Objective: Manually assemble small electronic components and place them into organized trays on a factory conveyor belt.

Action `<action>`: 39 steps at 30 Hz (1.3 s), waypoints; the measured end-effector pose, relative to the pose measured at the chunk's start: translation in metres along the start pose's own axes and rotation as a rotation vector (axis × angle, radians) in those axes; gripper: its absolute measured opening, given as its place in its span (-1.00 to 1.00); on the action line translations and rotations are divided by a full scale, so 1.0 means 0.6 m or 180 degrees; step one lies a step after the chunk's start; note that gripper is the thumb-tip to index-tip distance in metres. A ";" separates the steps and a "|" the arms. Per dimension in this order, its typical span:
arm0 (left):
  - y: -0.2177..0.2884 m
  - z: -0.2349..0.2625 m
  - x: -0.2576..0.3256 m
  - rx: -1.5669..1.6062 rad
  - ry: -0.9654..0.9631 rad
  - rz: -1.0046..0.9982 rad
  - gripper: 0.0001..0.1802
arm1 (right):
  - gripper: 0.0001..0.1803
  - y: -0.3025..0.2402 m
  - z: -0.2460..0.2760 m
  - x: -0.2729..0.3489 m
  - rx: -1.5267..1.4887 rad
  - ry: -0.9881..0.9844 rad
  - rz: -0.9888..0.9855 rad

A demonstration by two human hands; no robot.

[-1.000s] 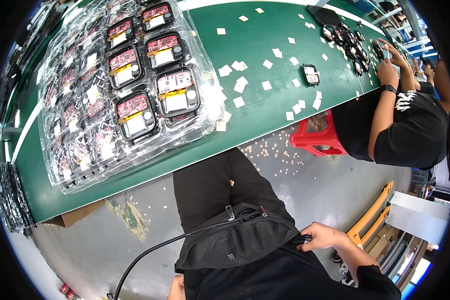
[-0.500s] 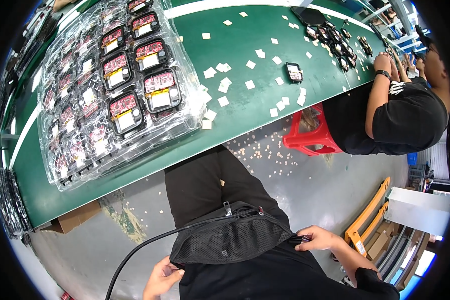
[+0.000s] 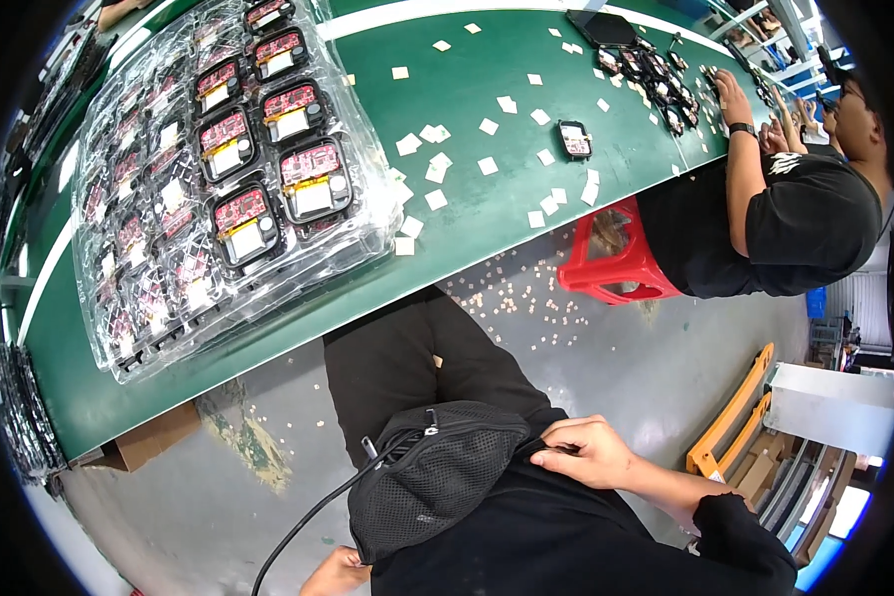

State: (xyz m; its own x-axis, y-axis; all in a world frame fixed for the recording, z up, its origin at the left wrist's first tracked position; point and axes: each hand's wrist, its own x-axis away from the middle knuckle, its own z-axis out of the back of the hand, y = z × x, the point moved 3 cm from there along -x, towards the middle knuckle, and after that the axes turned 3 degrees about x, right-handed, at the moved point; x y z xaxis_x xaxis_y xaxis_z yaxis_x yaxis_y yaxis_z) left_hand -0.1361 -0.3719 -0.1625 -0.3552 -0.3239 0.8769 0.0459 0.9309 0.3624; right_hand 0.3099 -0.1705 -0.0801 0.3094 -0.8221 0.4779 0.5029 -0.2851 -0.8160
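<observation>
Black mesh fabric pouch (image 3: 437, 477) at six o'clock, lying on the lap against dark clothing. Right hand (image 3: 584, 452) at the pouch's three o'clock edge, fingers curled and pinching the pouch's rim. Left hand (image 3: 336, 574) low at seven o'clock, partly cut off by the frame, grip impossible to tell. Thin black cable (image 3: 308, 517) running from the pouch toward seven o'clock. Green tabletop (image 3: 487, 70) at twelve o'clock, carrying clear plastic trays of red circuit boards (image 3: 228, 189) at ten o'clock. Red plastic stool (image 3: 616, 263) at two o'clock.
</observation>
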 end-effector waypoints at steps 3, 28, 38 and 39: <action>0.009 -0.024 0.019 0.1025 -0.0255 -0.0103 -0.80 | -0.72 -0.034 -0.017 -0.036 0.0189 -0.0210 0.0487; 0.268 -0.161 0.149 -0.1535 0.0523 -0.0616 -0.75 | -0.56 -0.115 -0.255 -0.166 0.1129 -0.2833 0.1916; 0.371 -0.179 0.011 -0.2292 0.1012 -0.1598 -0.68 | -0.71 0.033 0.008 -0.084 0.1047 -0.1406 -0.0429; 0.344 -0.178 -0.010 -0.2343 0.0870 -0.1284 -0.69 | -0.70 0.077 0.038 -0.055 0.1104 -0.1604 -0.1093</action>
State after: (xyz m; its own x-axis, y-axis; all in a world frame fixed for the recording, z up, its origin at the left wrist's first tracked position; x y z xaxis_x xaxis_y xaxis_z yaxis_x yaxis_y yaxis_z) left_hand -0.0247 -0.1958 -0.0595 -0.2429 -0.7210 0.6490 0.5885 0.4223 0.6894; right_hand 0.3415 -0.1451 -0.1262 0.3812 -0.3611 0.8510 0.8417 -0.2451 -0.4810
